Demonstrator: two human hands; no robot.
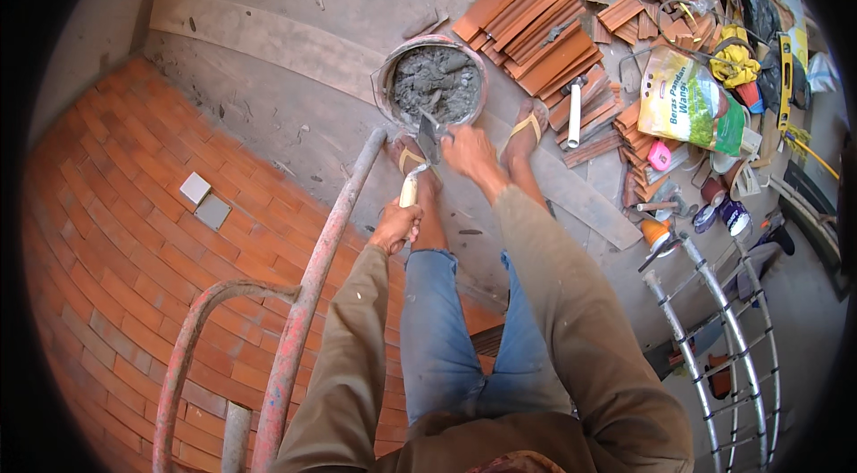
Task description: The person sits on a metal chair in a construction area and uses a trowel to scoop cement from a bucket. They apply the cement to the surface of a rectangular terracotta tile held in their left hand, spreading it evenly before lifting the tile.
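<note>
My left hand (395, 227) is closed round the pale handle of a trowel (408, 193), whose bent metal neck points up toward the bucket. A grey, mortar-smeared metal blade (429, 141) lies between the two hands, just below the bucket rim. Fingers curled, my right hand (469, 154) is beside that blade; whether it grips the blade or a second tool is hidden. Grey wet mortar (436, 80) fills much of the round bucket (386, 105), which stands on the floor in front of my sandalled feet.
Stacked terracotta tiles (536, 22) lie beyond the bucket to the right. A rusty pipe frame (303, 330) rises close to my left arm, over orange floor tiles (116, 232). At right are a printed sack (683, 103), a white pipe (574, 116), a spirit level (786, 80) and a metal ladder (728, 321).
</note>
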